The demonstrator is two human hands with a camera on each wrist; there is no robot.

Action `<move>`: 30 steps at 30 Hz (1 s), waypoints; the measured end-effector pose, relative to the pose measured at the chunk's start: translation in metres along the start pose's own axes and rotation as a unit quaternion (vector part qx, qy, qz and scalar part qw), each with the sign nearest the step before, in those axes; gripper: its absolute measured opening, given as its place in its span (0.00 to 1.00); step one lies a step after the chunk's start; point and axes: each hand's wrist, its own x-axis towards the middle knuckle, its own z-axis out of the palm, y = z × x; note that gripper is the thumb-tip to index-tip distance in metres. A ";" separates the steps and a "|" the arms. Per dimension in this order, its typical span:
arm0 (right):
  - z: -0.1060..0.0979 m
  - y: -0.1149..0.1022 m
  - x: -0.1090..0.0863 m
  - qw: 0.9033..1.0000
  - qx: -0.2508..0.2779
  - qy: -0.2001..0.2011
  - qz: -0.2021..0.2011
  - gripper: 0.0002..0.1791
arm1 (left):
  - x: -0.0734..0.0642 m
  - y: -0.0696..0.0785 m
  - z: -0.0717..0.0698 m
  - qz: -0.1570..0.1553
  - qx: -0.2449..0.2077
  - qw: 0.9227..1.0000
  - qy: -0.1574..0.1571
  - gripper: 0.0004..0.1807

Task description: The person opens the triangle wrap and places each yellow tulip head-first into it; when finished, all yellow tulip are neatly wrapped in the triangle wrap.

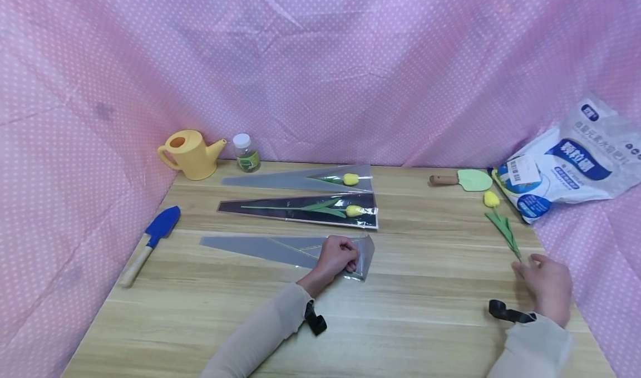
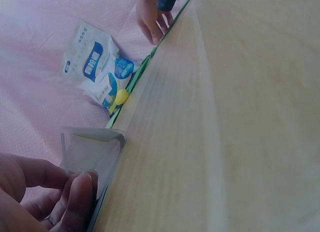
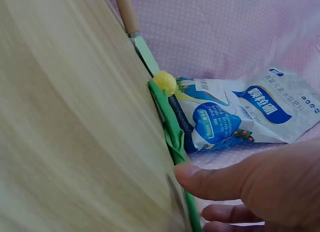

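My left hand (image 1: 338,255) pinches the wide end of a grey, see-through flower sleeve (image 1: 260,247) between thumb and fingers. The left wrist view shows the clear film (image 2: 95,154) lifted at that end. At the table's right side lies a yellow tulip (image 1: 492,200) with green leaves (image 3: 172,124). My right hand (image 1: 548,286) is at its stem, the thumb (image 3: 200,178) against or just beside it and the fingers apart from the thumb. Behind the left hand, two more sleeves each contain a yellow tulip, one dark-backed (image 1: 270,214) and one grey (image 1: 265,182).
A yellow watering can (image 1: 192,158) and a white-capped jar (image 1: 247,158) stand back left. A blue trowel (image 1: 162,222) lies at the left edge. Back right are a green trowel (image 1: 473,180) and a white-and-blue bag (image 1: 571,166). Pink dotted cloth (image 1: 320,77) surrounds the table.
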 end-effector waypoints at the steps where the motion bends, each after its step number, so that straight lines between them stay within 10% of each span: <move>1: 0.001 0.000 0.000 1.000 -0.006 0.007 -0.007 0.34 | 0.000 0.000 0.000 0.000 -0.001 1.000 0.001 0.06; 12: 0.014 0.002 0.003 0.997 0.009 0.083 0.002 0.20 | -0.002 0.001 0.001 0.002 -0.003 1.000 0.007 0.06; 30: 0.012 0.000 0.005 0.998 -0.026 0.051 -0.004 0.18 | -0.002 0.002 0.000 -0.002 0.005 1.000 -0.001 0.06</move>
